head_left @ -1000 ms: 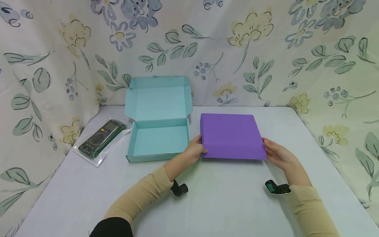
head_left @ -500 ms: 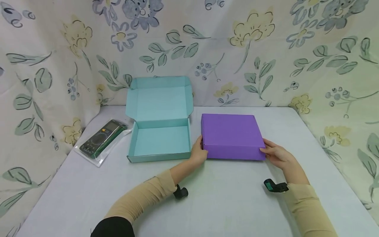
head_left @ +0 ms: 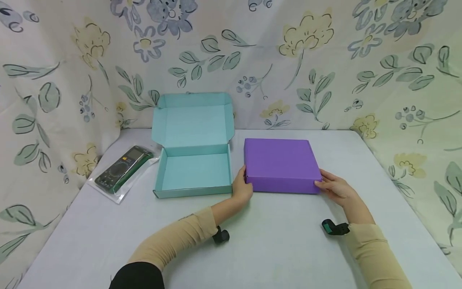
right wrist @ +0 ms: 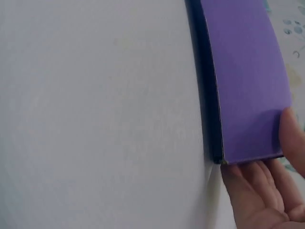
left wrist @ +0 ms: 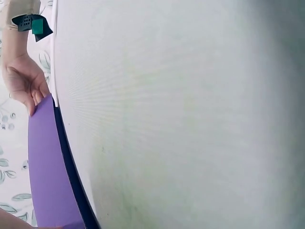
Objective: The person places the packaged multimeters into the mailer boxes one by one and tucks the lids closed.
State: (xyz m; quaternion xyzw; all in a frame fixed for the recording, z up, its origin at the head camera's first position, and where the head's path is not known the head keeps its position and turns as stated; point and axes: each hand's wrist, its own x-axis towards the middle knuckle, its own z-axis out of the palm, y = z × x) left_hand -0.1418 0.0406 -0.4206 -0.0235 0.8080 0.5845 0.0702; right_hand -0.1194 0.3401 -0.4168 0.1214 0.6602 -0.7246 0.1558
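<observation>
A flat purple cardboard box (head_left: 281,158) lies on the white table with its lid down. My left hand (head_left: 242,186) holds its near left corner, fingers along the left side and thumb at the front. At the near right corner my right hand (head_left: 337,188) grips the box, thumb on the front face and fingers against the right side. The right wrist view shows that thumb (right wrist: 291,138) on the purple front. Most of my left hand is out of sight in the left wrist view.
Left of the purple box stands an open turquoise cardboard box (head_left: 195,192), its lid raised against the floral cloth (head_left: 274,60). Farther left, a multimeter (head_left: 122,168) in a clear plastic bag lies on the table (head_left: 274,249).
The purple box's front flap, which jutted out at the right, now sits flatter against the front. My right thumb has come onto the front face, and my left hand has shifted slightly.
</observation>
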